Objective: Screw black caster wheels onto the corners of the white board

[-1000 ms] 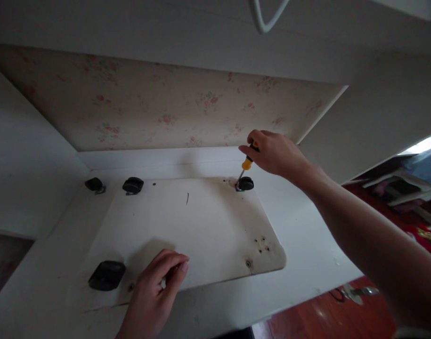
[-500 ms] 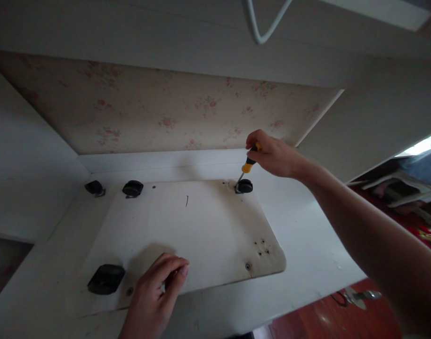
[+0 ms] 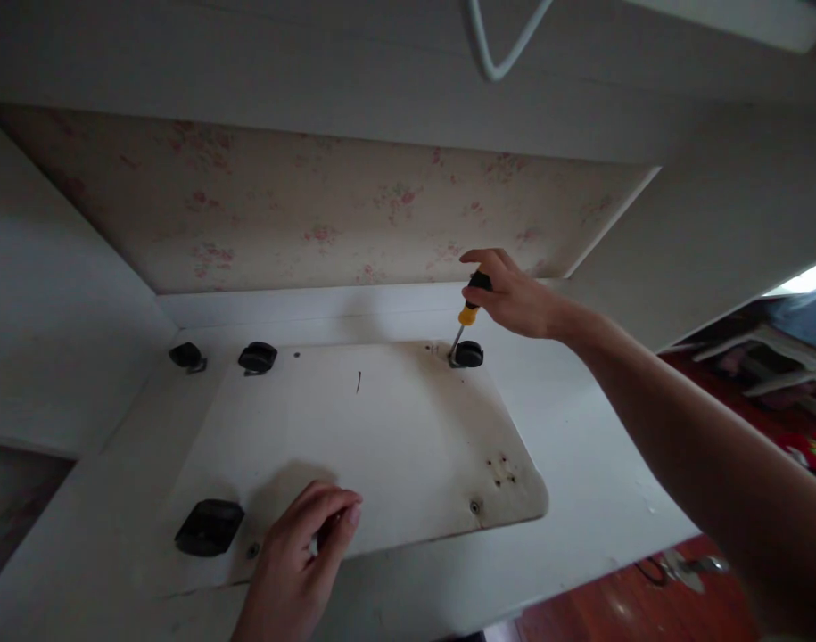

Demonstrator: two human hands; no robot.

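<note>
Right hand [image 3: 505, 290]: reaching in from 3 o'clock, forearm angled up toward 10, back of hand up. Fingers gripping the black-and-yellow handle of a screwdriver [image 3: 469, 316], shaft pointing down toward 7 o'clock. Tip at the metal plate of a black caster [image 3: 470, 354], at about 2 o'clock on the white panel [image 3: 387, 446]; can't tell if it's seated in a screw.

Left hand [image 3: 307, 544]: over the panel's near edge, 7 o'clock, wrist low, fingers curled closed, thumb tip against index.

Other casters on panel: one at 10 [image 3: 258, 357], one at 8 [image 3: 209, 528]. Separate caster [image 3: 185, 355] past the 10 o'clock one, on the white surface [image 3: 581, 455]. Cluster of small holes [image 3: 503, 473] between 3 and 4.
</note>
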